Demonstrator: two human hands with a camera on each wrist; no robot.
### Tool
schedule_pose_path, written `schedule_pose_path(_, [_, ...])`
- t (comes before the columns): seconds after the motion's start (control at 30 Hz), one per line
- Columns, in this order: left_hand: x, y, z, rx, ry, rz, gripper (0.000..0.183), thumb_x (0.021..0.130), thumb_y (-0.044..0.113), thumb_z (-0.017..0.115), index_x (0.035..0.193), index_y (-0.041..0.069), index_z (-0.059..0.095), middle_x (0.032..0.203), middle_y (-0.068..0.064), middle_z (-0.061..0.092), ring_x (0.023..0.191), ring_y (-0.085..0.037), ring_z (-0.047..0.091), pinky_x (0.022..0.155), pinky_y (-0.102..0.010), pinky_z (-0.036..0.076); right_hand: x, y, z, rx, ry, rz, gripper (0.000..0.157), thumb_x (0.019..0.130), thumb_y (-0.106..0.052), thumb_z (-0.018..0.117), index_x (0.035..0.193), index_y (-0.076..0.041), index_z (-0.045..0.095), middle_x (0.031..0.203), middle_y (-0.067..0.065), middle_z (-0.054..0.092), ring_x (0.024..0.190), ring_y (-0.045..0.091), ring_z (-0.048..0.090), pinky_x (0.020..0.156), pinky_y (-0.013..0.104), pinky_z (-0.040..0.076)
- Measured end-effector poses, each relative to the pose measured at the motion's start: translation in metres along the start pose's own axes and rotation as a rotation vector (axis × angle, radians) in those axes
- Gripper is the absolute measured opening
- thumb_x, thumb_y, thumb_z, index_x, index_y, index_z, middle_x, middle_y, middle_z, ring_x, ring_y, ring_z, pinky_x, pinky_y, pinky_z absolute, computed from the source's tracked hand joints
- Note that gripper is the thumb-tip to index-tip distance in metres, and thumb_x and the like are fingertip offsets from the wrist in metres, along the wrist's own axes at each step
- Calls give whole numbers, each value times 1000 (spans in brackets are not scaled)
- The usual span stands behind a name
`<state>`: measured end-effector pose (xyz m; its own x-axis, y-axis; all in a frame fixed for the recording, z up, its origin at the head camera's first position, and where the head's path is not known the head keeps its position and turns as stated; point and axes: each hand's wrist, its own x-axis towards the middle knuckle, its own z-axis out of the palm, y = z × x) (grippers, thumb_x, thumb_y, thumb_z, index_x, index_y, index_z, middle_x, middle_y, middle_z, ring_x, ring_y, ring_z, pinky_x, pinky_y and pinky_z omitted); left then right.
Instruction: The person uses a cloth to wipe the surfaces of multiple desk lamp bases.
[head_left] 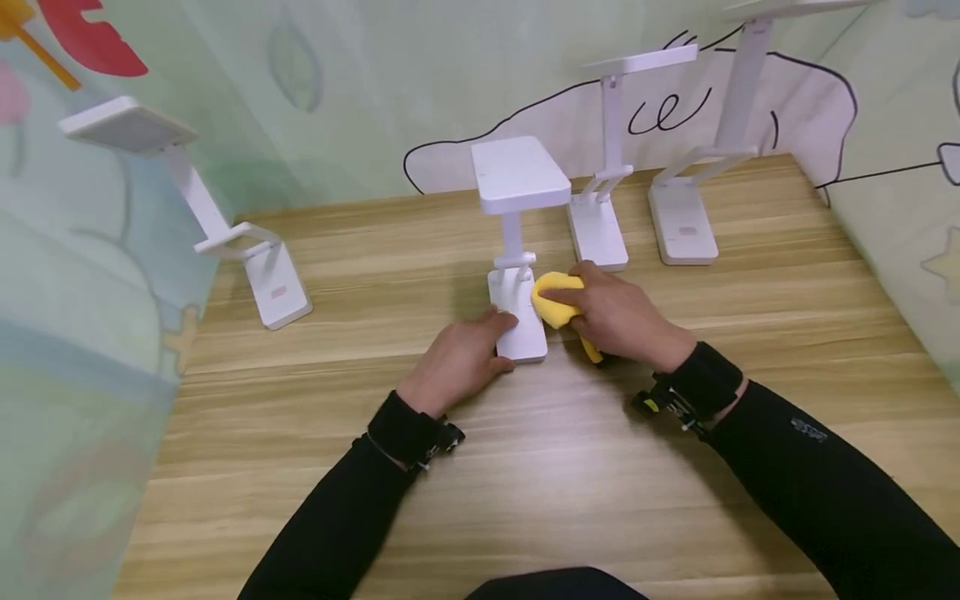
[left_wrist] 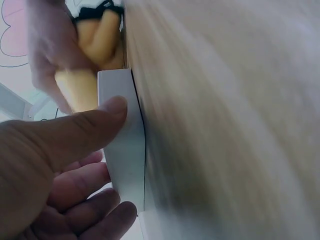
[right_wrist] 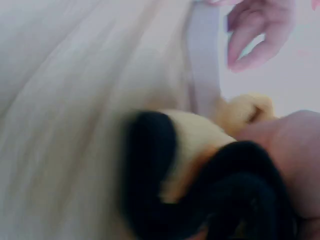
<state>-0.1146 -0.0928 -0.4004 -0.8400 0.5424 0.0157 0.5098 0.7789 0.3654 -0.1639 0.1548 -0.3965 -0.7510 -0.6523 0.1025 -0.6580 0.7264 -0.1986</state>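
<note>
A white desk lamp (head_left: 521, 333) stands in the middle of the table, its flat head raised over its base. My left hand (head_left: 461, 354) holds the near left part of that base. In the left wrist view the thumb (left_wrist: 85, 135) presses the base's edge (left_wrist: 125, 165), with the other fingers curled beside it. Bunched in my right hand (head_left: 626, 321) is a yellow cloth (head_left: 555, 310), held against the base's right side. The right wrist view, partly blurred, shows the cloth's dark edging (right_wrist: 150, 150) and the left hand (right_wrist: 267, 25) across the lamp base.
Another white lamp (head_left: 277, 287) stands at the left of the wooden table (head_left: 337, 517). Two more, a nearer lamp (head_left: 600, 233) and a taller lamp (head_left: 684, 225), stand behind the right hand. A printed cloth wall (head_left: 337, 125) rises behind the table's back edge.
</note>
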Motion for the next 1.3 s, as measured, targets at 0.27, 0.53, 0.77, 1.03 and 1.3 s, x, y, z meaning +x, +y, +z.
schedule_pose_path(0.27, [2,3,2,-20,11,42,46,86,29,73,126,11,60,134,-15,59,126,-26,50,91,-38,52,-1,-10,2,14,28,-112,55,78,-6,67,129,-26,63,117,21,54,101,32,55,68,45,53])
schedule_pose_path(0.53, [3,3,4,1,4,56,49,87,31,71,130,10,60,136,-14,57,129,-25,47,93,-39,51,-6,-1,-14,222,-192,74,48,81,-5,61,127,-19,65,109,13,58,84,23,55,67,37,48])
schedule_pose_path(0.77, [1,0,1,16,-34,52,51,90,32,68,135,11,56,141,-13,51,133,-22,43,98,-39,48,36,-8,-2,120,-168,367,36,89,-21,53,122,-11,64,89,13,53,79,27,47,50,36,42])
schedule_pose_path(1.03, [0,-3,0,18,-45,46,52,90,33,68,136,11,55,141,-13,51,133,-22,41,98,-40,47,29,-17,0,29,-207,287,18,87,-21,57,92,-7,66,85,13,53,68,25,50,46,34,40])
schedule_pose_path(1.3, [0,-1,-1,31,-44,23,53,90,34,67,136,11,55,142,-13,49,133,-24,42,99,-41,47,-17,-50,5,-128,-147,121,39,84,-26,67,113,-1,64,88,17,48,47,17,45,37,31,40])
